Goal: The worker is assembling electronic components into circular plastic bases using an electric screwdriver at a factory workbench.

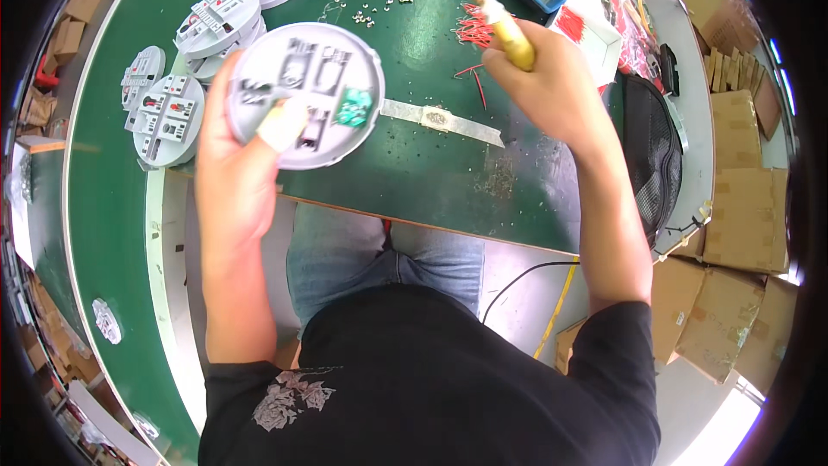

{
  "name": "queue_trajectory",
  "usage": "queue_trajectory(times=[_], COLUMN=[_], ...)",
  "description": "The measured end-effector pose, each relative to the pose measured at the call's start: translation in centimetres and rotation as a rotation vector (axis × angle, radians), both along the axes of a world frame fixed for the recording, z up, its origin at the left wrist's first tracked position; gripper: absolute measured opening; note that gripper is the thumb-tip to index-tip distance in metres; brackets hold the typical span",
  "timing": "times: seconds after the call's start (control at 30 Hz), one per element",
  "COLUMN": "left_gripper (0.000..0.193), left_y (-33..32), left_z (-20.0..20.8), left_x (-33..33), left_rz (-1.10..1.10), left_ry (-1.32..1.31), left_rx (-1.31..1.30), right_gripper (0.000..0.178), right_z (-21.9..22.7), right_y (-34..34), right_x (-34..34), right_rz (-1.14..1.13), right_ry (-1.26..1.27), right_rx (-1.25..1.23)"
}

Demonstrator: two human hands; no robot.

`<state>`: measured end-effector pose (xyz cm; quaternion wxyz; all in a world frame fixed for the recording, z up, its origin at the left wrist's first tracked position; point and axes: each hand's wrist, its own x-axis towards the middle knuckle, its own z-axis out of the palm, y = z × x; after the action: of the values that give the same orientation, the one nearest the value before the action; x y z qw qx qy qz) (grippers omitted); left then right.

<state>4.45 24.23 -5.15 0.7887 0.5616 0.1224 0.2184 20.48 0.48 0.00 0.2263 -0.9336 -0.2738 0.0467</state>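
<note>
The left hand point(237, 173) is clamped on the disc point(332, 140) at its left edge, thumb over the face, probably to turn this face toward the eyes. The right fingers are wrapped around a yellow tool point(511, 38), apart from the disc, perhaps leaving its face free; the tool is blurred, so I cannot tell its kind. Left of the left fingers lie other discs point(216, 22). Between both hands, the green table point(388, 181) carries metal bits point(371, 13); red wires point(473, 28) lie just beside the right fingers, and cartons point(737, 216) stand far to their right.
</note>
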Motion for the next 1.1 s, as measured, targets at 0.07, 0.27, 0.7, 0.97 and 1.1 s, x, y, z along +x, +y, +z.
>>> queue_trajectory(times=[0.07,0.27,0.7,0.97,1.1], left_gripper=[0.068,0.053,0.047,0.044,0.043], left_y=[-1.3,-5.5,-7.6,-5.9,-4.8], left_z=[0.3,1.9,2.7,2.2,2.5], left_x=[0.9,3.1,3.6,1.4,0.0], left_rz=[-0.034,-0.137,-0.123,-0.07,-0.037], left_ry=[0.013,0.02,-0.154,-0.18,-0.111], left_rx=[-0.002,0.363,0.709,0.642,0.648], right_gripper=[0.022,0.015,0.016,0.017,0.016], right_z=[1.9,2.8,2.8,2.3,2.7], right_y=[-0.2,-0.4,-0.5,1.5,2.8], right_x=[-1.5,-5.2,-5.9,-7.6,-8.5], right_rz=[-0.073,-0.035,-0.072,0.075,0.139], right_ry=[0.102,0.254,0.211,-0.067,-0.106], right_rx=[0.173,0.442,0.381,0.313,0.261])
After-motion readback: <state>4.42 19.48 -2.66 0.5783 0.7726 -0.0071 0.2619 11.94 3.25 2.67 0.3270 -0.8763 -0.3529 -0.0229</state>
